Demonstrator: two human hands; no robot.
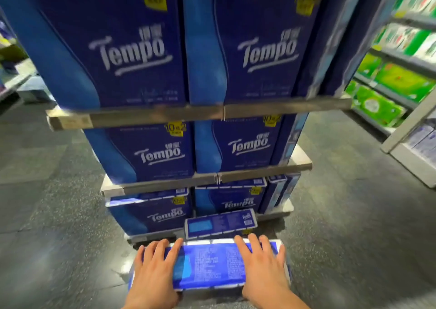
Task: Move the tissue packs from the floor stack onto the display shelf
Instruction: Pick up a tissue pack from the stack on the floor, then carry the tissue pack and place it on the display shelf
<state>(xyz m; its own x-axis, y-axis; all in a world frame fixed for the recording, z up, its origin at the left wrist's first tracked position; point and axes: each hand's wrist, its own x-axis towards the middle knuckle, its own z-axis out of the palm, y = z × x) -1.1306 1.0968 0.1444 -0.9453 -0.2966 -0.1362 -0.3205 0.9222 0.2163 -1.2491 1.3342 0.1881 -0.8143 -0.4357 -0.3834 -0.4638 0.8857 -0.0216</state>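
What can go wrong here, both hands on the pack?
1. Left hand and right hand lie flat on the top pack, fingers uncurled; it may slip when lifted.
2. A second pack lies between it and the display shelf; it may get knocked.

I count two bare hands: my left hand (154, 273) and my right hand (262, 268). Blue plastic-wrapped Tempo tissue packs facing me on the grey metal display shelf (198, 115) number six, two per tier across three tiers. In front of it I see two more blue tissue packs lying flat, the near one (210, 265) and the far one (220, 222). Green packs at right are too blurred to count.
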